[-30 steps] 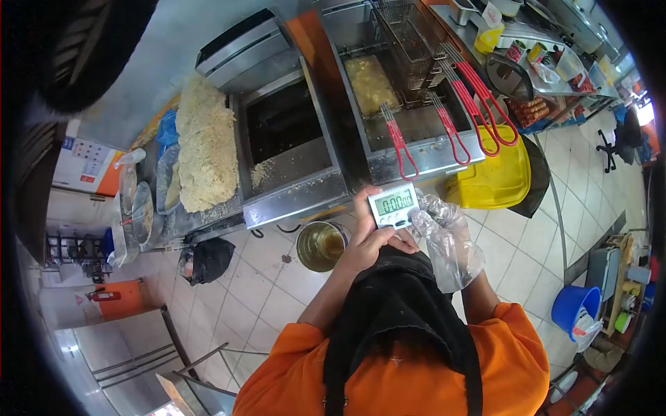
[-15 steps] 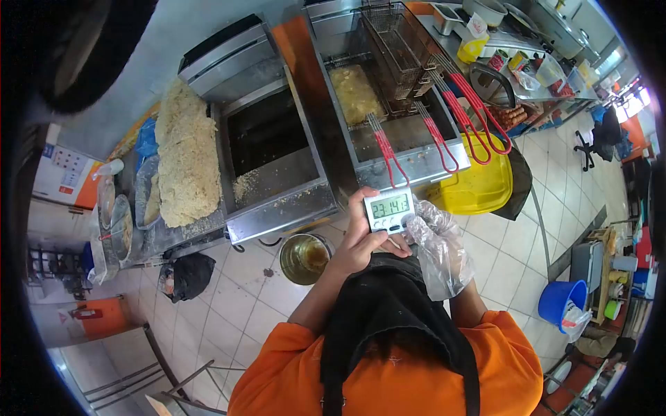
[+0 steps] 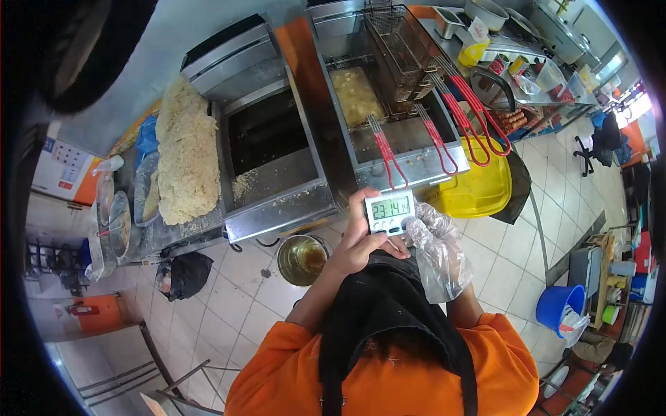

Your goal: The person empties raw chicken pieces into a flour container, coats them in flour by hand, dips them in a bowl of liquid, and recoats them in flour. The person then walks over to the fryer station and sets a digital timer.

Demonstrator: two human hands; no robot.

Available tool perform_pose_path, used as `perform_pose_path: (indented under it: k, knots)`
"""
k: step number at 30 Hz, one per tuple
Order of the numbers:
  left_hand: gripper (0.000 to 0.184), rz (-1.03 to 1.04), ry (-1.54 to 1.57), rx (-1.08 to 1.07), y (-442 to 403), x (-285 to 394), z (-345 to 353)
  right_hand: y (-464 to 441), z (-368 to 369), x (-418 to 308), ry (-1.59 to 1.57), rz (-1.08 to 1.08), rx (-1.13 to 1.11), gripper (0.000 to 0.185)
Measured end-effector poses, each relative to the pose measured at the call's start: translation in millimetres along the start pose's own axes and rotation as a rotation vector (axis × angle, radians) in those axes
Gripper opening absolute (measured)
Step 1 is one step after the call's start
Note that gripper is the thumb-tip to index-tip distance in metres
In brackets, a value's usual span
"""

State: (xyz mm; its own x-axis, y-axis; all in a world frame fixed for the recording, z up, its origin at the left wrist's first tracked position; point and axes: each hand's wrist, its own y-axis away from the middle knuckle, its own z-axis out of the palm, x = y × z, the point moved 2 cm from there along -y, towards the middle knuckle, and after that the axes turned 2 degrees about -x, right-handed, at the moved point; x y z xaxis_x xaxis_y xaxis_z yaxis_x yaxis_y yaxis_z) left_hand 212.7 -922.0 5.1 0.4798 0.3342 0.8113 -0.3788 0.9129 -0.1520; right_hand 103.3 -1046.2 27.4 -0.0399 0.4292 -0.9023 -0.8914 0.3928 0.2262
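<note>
A small white digital timer (image 3: pixel 390 213) is upright in front of my chest, its display showing digits that look like 23:14. My left hand (image 3: pixel 355 243) grips it from the left, index finger along the top corner and thumb below. A loose clear plastic glove covers my right hand (image 3: pixel 438 249), whose fingers are closed at the timer's lower right edge, by its buttons. Just beyond the timer is a deep fryer (image 3: pixel 409 163) with a wire basket (image 3: pixel 397 45) raised inside. Pale food bubbles in the oil (image 3: pixel 357 93) on its left side. Red basket handles (image 3: pixel 388 156) stick out over the front.
Left of a second fryer (image 3: pixel 270 132) is a heap of breaded, crumb-coated food (image 3: pixel 184 159). A metal pot (image 3: pixel 302 260) sits on the tiled floor. A yellow tub (image 3: pixel 479 187) is beside the fryer, and a blue bucket (image 3: pixel 558 308) is at right.
The last small digits on the display have advanced. Both hands keep their hold on the timer, and the view has shifted very slightly.
</note>
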Motion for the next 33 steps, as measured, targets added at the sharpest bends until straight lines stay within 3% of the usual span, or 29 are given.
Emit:
perform_pose_path:
  k: [14, 33]
  knots:
    - [0.070, -0.032, -0.113, 0.038, -1, -1, 4, 5, 2, 0, -0.044, 0.036, 0.066, 0.019]
    - [0.067, -0.028, 0.007, -0.037, 4, -3, -4, 8, 13, -5, -0.036, -0.004, 0.033, 0.019]
